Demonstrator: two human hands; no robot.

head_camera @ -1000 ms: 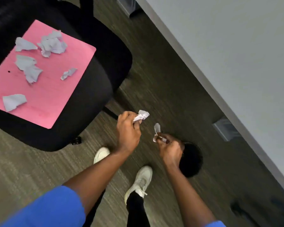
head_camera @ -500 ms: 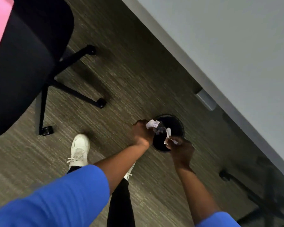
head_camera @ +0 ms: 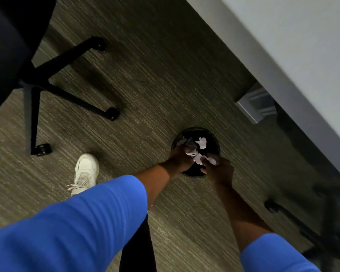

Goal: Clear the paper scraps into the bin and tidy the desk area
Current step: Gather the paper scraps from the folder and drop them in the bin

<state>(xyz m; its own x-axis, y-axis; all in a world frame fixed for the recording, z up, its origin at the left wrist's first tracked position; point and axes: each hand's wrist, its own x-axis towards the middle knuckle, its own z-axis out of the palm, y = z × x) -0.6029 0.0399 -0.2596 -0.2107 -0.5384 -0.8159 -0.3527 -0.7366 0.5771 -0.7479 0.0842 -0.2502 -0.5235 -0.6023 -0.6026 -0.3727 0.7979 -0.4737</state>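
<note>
Both hands over bin [head_camera: 214,138] mouth on carpet beside desk [head_camera: 283,36]. Left hand [head_camera: 180,159] pinches scrap [head_camera: 191,152]; right hand [head_camera: 220,171] closed on scrap [head_camera: 211,160]. Bin directly below fingers, scraps already inside; release looks like straight drop, hands about equally near.

We are seeing a black office chair [head_camera: 12,46] sitting at the carpet's [head_camera: 145,79] upper left corner, its wheeled legs [head_camera: 75,99] spreading out over the floor. A white sneaker [head_camera: 85,171] is resting on the carpet just below those legs, while a grey bracket [head_camera: 257,105] is hanging under the desk edge.
</note>
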